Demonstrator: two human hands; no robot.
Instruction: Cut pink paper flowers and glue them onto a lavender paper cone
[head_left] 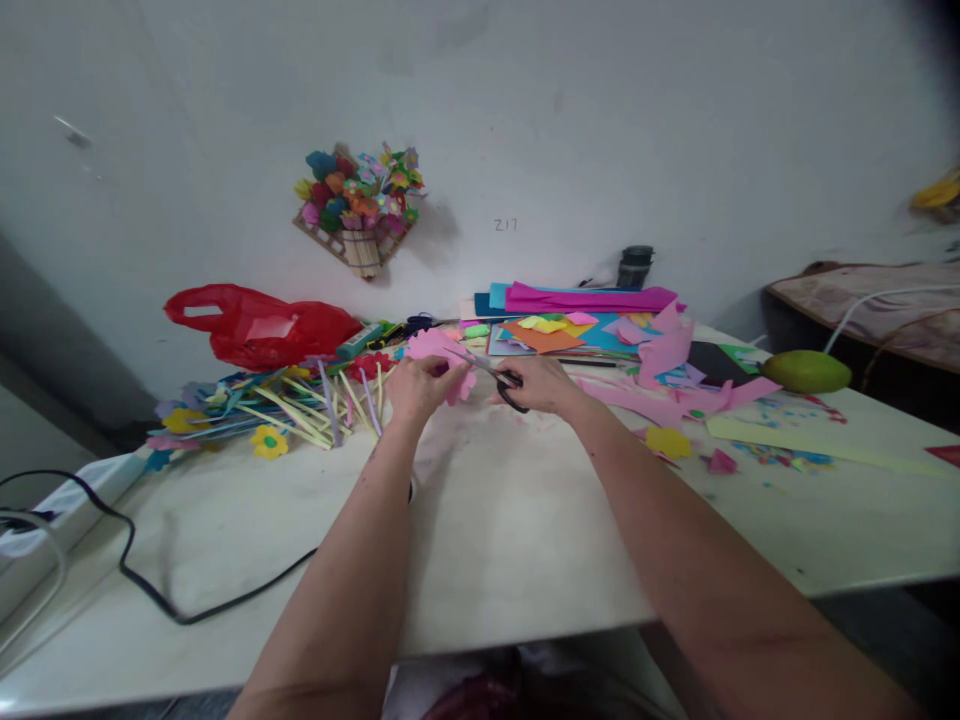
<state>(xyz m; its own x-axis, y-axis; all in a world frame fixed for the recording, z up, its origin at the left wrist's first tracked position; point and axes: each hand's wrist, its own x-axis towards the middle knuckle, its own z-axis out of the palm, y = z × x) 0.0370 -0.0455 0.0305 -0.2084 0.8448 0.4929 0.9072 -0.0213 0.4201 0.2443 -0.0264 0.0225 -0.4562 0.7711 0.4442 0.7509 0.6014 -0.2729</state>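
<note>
My left hand (420,388) pinches a pink paper flower (431,346) with a scalloped edge, held up over the table. My right hand (541,385) is closed around the black handles of a pair of scissors (491,370), whose blades point left and meet the flower's right side. Whether the blades are parted is too small to tell. Left of my left hand lie pale yellow and purple paper strips (300,412) and a yellow paper flower (269,441). Pink paper offcuts (634,400) spread to the right of my right hand.
A red plastic bag (277,330) sits at the back left, stacked coloured sheets (577,298) at the back. A green mango-like fruit (806,371) rests at the right edge. A black cable (180,615) runs from a power strip (97,490). Paper flowers (360,200) hang on the wall.
</note>
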